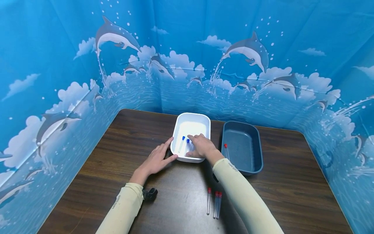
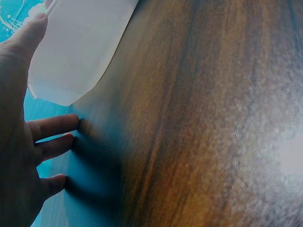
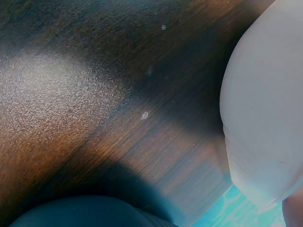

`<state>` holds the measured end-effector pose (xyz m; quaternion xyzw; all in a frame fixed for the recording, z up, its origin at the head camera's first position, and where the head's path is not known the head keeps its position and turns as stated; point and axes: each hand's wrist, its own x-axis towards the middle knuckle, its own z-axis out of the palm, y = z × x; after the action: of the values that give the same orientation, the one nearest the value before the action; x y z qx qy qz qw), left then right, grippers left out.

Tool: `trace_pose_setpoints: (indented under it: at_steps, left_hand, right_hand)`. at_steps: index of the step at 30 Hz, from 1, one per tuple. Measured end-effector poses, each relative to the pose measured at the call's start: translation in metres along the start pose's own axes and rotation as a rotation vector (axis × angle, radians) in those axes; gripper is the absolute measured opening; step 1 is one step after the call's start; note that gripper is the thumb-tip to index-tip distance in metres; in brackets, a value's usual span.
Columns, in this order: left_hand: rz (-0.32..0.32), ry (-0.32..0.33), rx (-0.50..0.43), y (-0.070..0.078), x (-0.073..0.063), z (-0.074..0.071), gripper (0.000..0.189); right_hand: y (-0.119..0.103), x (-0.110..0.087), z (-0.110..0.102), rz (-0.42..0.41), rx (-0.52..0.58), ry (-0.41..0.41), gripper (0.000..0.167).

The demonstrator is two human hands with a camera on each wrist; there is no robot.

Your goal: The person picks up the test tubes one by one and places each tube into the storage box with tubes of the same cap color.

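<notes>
We see the left hand (image 1: 157, 158) at the near-left side of a white tray (image 1: 196, 126), its grip wide, fingers straight and spread, fingertips at the rim and thumb near the front corner. The right hand (image 1: 203, 146) reaches inside that tray, thumb and forefinger apart — whether its grip has anything beneath the palm, we cannot tell. Just beside those two digits, one blue-capped tube (image 1: 187, 147) lies on the tray floor; a second blue-capped tube (image 1: 181, 145) lies to its left, a little apart. To the right of the white tray we have a dark tray (image 1: 243, 146), with one red-capped tube (image 1: 225, 149) inside along its left wall, partly hidden by the pale sleeve (image 1: 238, 185). Nearer us on the brown bench (image 1: 111, 159) lie three more tubes with red caps: a pair (image 1: 217, 205) side by side and a single one (image 1: 208, 202) just left of them. Behind everything hangs a blue curtain (image 1: 187, 29) printed with dolphins.
</notes>
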<state>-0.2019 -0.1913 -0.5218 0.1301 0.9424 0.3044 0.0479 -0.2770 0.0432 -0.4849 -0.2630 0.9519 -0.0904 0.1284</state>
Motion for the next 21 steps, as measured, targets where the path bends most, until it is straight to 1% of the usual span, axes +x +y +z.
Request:
trace_pose_setpoints:
  at_steps: [5, 12, 21]
  left_hand:
    - [0.002, 0.001, -0.001, 0.000, 0.000, 0.000, 0.085]
    - [0.001, -0.001, -0.001, -0.001, 0.000, 0.001, 0.084]
    - [0.006, 0.005, 0.000, -0.001, 0.000, 0.001, 0.085]
  right_hand:
    - [0.001, -0.001, -0.001, -0.005, 0.010, 0.010, 0.087]
    - [0.001, -0.004, -0.001, -0.002, -0.013, 0.021, 0.086]
    - [0.004, -0.013, -0.005, -0.042, 0.005, 0.066, 0.081]
